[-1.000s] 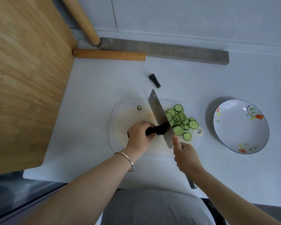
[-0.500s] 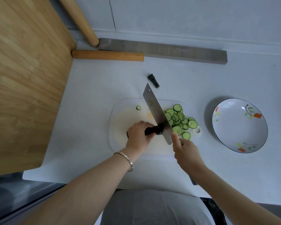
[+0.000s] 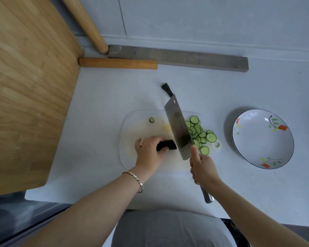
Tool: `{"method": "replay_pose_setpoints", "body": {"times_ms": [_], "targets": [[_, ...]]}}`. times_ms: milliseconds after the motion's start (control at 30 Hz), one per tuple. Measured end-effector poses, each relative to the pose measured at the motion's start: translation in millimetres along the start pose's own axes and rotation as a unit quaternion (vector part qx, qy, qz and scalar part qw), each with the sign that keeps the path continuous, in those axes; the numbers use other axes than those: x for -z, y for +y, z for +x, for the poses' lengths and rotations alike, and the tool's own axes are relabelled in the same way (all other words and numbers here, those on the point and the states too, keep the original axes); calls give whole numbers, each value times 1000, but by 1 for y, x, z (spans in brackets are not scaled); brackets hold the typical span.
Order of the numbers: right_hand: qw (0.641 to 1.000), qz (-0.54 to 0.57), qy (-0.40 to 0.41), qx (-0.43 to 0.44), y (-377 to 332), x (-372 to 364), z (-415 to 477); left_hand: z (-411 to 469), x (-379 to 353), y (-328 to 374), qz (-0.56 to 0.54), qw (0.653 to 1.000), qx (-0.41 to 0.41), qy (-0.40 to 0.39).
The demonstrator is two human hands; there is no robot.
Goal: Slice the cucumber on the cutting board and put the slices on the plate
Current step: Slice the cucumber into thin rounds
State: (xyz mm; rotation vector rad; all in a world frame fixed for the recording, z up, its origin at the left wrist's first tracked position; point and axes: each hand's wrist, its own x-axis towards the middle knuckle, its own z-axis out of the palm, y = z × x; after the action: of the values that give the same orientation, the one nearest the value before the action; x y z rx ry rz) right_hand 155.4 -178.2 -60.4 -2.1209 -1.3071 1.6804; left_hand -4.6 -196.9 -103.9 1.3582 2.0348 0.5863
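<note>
Left hand (image 3: 150, 150) curled round cucumber stub (image 3: 166, 145) on cutting board (image 3: 132, 125), right hand (image 3: 203, 168) gripping cleaver (image 3: 178, 129); blade has lifted clear since last stroke, slices (image 3: 200, 134) piled right of it, none on plate (image 3: 260, 143) yet

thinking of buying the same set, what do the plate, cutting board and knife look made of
Plate: likely glazed ceramic; glossy white, painted flowers, dark rim. Cutting board: probably plastic; pale, slightly see-through, moulded hanging hole. Knife: steel by its look; dull grey sheen, silvery handle end.
</note>
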Motion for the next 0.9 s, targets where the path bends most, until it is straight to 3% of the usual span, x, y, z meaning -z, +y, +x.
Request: {"method": "replay_pose_setpoints", "body": {"times_ms": [300,733,900], "targets": [[995,-68,-5,68,-3,10,-13,3,-1,5,-14,1000,6,-2],[994,-99,14,43,2,-15,-7,-2,-1,6,-25,1000,8,-7],[999,-32,7,19,3,-7,-2,-4,0,5,1,999,37,-7]]}}
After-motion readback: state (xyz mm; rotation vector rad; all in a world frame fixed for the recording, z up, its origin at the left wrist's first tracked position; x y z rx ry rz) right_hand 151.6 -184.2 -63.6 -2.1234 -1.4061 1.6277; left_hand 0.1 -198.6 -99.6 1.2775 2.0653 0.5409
